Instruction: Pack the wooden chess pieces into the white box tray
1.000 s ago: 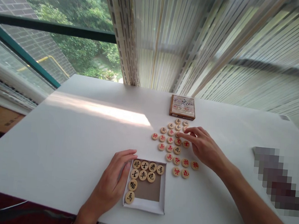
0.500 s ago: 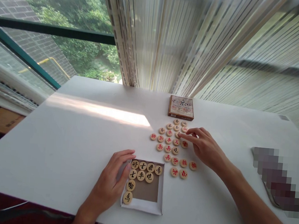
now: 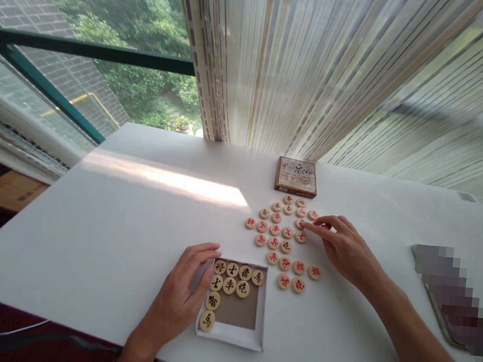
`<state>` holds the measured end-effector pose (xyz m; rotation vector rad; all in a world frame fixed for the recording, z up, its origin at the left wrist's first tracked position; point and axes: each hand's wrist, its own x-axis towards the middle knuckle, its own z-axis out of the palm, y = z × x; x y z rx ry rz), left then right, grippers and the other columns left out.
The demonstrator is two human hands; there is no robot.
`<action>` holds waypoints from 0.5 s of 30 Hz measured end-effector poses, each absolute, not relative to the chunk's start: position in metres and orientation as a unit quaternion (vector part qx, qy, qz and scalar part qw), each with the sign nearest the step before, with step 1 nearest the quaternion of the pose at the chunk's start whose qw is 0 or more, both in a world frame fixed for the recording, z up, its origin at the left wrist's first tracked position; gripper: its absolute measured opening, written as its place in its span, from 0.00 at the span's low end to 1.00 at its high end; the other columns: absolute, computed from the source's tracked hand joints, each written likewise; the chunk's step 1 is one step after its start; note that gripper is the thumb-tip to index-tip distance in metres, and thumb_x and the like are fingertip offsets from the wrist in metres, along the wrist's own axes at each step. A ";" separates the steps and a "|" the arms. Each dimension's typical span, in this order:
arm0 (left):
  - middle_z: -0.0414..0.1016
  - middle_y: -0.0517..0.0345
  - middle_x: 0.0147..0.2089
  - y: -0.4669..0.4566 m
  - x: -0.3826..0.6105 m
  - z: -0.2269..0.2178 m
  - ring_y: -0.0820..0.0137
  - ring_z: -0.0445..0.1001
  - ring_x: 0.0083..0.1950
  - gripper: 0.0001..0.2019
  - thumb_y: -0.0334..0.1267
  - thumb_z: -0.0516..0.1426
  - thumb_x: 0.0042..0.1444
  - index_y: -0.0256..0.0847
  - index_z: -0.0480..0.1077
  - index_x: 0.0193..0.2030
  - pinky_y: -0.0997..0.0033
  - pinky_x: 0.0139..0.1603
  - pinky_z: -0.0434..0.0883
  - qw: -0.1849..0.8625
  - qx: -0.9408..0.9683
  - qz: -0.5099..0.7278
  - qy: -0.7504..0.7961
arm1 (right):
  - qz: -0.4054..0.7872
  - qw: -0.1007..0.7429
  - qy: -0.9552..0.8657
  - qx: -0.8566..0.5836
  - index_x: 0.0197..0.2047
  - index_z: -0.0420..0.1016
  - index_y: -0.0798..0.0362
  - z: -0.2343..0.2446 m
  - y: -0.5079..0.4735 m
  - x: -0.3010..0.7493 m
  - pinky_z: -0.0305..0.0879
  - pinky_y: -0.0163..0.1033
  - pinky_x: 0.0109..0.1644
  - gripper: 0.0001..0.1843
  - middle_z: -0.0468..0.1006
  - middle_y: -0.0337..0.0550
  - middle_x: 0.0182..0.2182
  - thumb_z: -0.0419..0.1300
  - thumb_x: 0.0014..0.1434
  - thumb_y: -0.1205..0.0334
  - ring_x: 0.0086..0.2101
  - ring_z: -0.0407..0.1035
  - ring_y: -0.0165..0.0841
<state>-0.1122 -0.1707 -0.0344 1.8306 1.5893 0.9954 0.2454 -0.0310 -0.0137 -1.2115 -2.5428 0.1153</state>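
My left hand (image 3: 178, 294) rests on the table against the left side of a shallow white box (image 3: 260, 318). Its fingers are stretched apart, with fingertips at the far left corner and thumb along the left wall. Inside the box, several black-marked Chinese chess pieces (image 3: 229, 286) line the back and left sides. My right hand (image 3: 337, 248) reaches over a loose group of smaller-looking pieces, mostly red-marked. Its fingertips are closed down on one Chinese chess piece (image 3: 300, 224), whose mark is partly covered. A red piece (image 3: 313, 215) lies just behind those fingers.
The chess set's printed lid (image 3: 296, 175) lies behind the pieces. A dark, pixelated flat object (image 3: 447, 295) is at the right of the white table (image 3: 105, 236). Striped curtains (image 3: 277, 66) and an open window stand along the back edge.
My right hand has shifted right, sliding the piece under its fingertips the same way. A red piece behind the hand has come into sight. My left hand stays by the box.
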 end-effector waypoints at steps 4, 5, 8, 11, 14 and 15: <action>0.69 0.53 0.62 -0.171 -0.112 -0.035 0.63 0.68 0.65 0.12 0.34 0.52 0.69 0.49 0.69 0.57 0.59 0.67 0.67 0.259 0.676 0.368 0.584 | 0.042 0.162 -0.886 -0.433 0.61 0.76 0.43 -0.013 -0.034 0.249 0.73 0.49 0.48 0.22 0.75 0.49 0.47 0.51 0.70 0.69 0.44 0.70 0.42; 0.69 0.54 0.62 -0.170 -0.112 -0.035 0.63 0.68 0.65 0.13 0.34 0.52 0.69 0.49 0.69 0.57 0.59 0.67 0.67 0.259 0.676 0.368 0.584 | 0.043 0.160 -0.885 -0.436 0.61 0.76 0.42 -0.014 -0.035 0.251 0.73 0.49 0.47 0.22 0.75 0.49 0.47 0.52 0.70 0.69 0.44 0.70 0.41; 0.69 0.53 0.62 -0.170 -0.113 -0.035 0.63 0.68 0.65 0.13 0.34 0.52 0.69 0.49 0.69 0.57 0.58 0.67 0.66 0.259 0.676 0.366 0.584 | 0.042 0.159 -0.879 -0.448 0.61 0.75 0.42 -0.016 -0.040 0.258 0.73 0.48 0.46 0.22 0.75 0.49 0.47 0.52 0.70 0.69 0.44 0.71 0.42; 0.69 0.52 0.62 -0.170 -0.113 -0.035 0.62 0.68 0.65 0.13 0.34 0.52 0.69 0.49 0.69 0.57 0.57 0.67 0.66 0.258 0.677 0.366 0.584 | 0.043 0.179 -0.871 -0.456 0.60 0.76 0.43 -0.020 -0.046 0.266 0.73 0.48 0.47 0.20 0.75 0.48 0.49 0.53 0.70 0.67 0.45 0.72 0.41; 0.70 0.53 0.62 -0.171 -0.113 -0.035 0.62 0.68 0.65 0.13 0.33 0.53 0.68 0.49 0.69 0.57 0.58 0.67 0.67 0.258 0.676 0.365 0.586 | 0.046 0.211 -0.857 -0.468 0.55 0.77 0.45 -0.022 -0.052 0.272 0.73 0.46 0.49 0.16 0.75 0.48 0.49 0.53 0.70 0.66 0.46 0.73 0.40; 0.70 0.53 0.62 -0.171 -0.112 -0.035 0.62 0.68 0.65 0.13 0.33 0.53 0.68 0.49 0.69 0.57 0.58 0.67 0.67 0.258 0.675 0.364 0.587 | 0.048 0.223 -0.849 -0.477 0.54 0.78 0.46 -0.022 -0.054 0.273 0.73 0.45 0.47 0.15 0.75 0.48 0.49 0.54 0.70 0.65 0.45 0.74 0.40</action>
